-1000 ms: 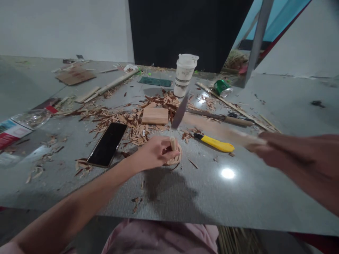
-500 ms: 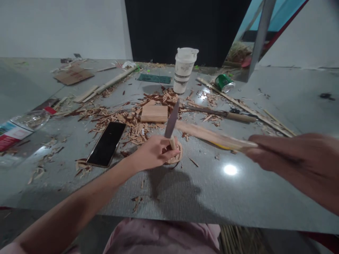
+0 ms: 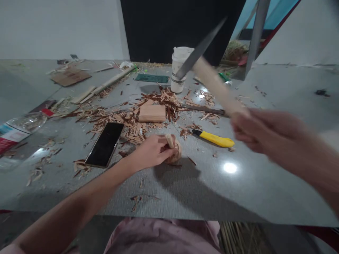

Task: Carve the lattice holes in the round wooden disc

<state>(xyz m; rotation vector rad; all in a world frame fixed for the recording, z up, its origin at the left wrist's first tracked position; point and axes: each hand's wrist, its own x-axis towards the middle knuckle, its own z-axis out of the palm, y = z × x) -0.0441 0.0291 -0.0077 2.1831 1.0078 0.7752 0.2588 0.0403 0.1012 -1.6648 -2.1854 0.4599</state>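
Note:
My left hand is closed around a short pale wooden stick, whose top end pokes up above the fingers. Its lower end is hidden. Directly under those fingers lies a small rounded, carved piece of wood on the grey table. My right hand, blurred, grips the wooden handle of a hammer with a long, tapered metal head. The hammer is raised above the table, its head in front of the white paper cup. A yellow utility knife lies between the hands.
A flat wooden block sits among wood shavings. A black phone and a plastic bottle lie left. Behind are a green card, wood strips and a partly hidden green can. A long dark tool lies behind the knife.
My right hand has lifted the hammer up and away from the stick, tilting its head upward, uncovering the yellow knife. My left hand stays on the stick.

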